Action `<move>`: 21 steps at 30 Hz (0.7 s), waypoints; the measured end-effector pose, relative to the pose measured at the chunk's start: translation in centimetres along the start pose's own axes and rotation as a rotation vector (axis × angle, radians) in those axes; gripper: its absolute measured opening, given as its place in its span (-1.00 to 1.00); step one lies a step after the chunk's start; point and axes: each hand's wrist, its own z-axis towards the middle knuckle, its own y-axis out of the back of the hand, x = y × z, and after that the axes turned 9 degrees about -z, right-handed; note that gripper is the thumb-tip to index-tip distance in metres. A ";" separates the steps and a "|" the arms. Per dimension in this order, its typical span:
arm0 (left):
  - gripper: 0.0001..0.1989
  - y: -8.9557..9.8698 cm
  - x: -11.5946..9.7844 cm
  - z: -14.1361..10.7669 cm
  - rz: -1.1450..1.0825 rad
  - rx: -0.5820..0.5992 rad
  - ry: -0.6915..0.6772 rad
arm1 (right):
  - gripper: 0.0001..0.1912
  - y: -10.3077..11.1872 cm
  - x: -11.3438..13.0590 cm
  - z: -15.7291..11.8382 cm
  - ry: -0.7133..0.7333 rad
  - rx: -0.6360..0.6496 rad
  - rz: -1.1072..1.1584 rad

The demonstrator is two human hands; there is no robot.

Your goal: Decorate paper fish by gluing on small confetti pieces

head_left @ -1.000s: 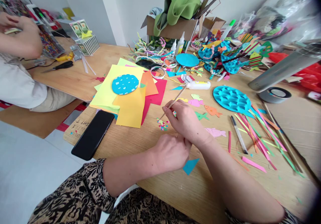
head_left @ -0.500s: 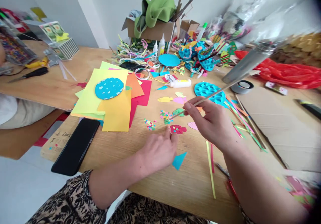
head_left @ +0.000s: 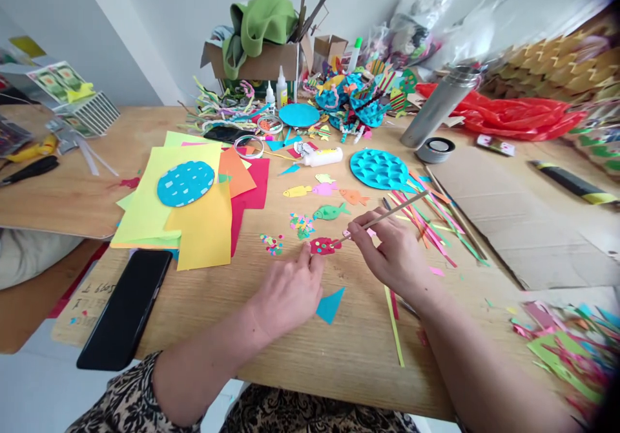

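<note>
Between my fingers and thumb, my right hand (head_left: 390,252) pinches a thin wooden stick (head_left: 400,207). The stick slants down to the left, its tip at a red paper fish (head_left: 323,245) dotted with small coloured discs. My left hand (head_left: 293,284) has its fingertips pressed on the fish's left end, against the table. Just left of the fish lie a pile of colourful paper bits (head_left: 301,224) and a smaller pile of paper dots (head_left: 272,244). Behind it are a green paper fish (head_left: 332,211) and an orange paper fish (head_left: 354,196). A pink piece is partly hidden by my right hand.
Coloured paper sheets (head_left: 206,239) and a black phone (head_left: 124,310) lie at left. A white glue bottle (head_left: 323,156), a blue scalloped oval (head_left: 379,168) and a steel flask (head_left: 438,106) are farther back. At right are paper strips (head_left: 431,220), cardboard (head_left: 523,220) and a cutter (head_left: 571,181).
My right hand has lowered, and the stick's tip has moved from the paper bits pile right to the red fish. The left fingers stay on the fish. The view has shifted right.
</note>
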 end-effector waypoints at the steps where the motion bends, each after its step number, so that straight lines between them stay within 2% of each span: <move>1: -0.58 0.0 0.0 0.0 0.000 -0.006 -0.003 | -0.83 0.0 0.0 0.0 -0.005 0.006 0.008; 10: -0.65 -0.1 0.0 -0.1 0.017 -0.049 -0.014 | -0.82 -0.3 0.2 -0.1 0.007 0.047 0.014; 21: -0.64 0.1 -0.1 -0.1 0.014 -0.021 -0.006 | -0.82 -0.4 0.1 -0.1 0.027 0.037 -0.001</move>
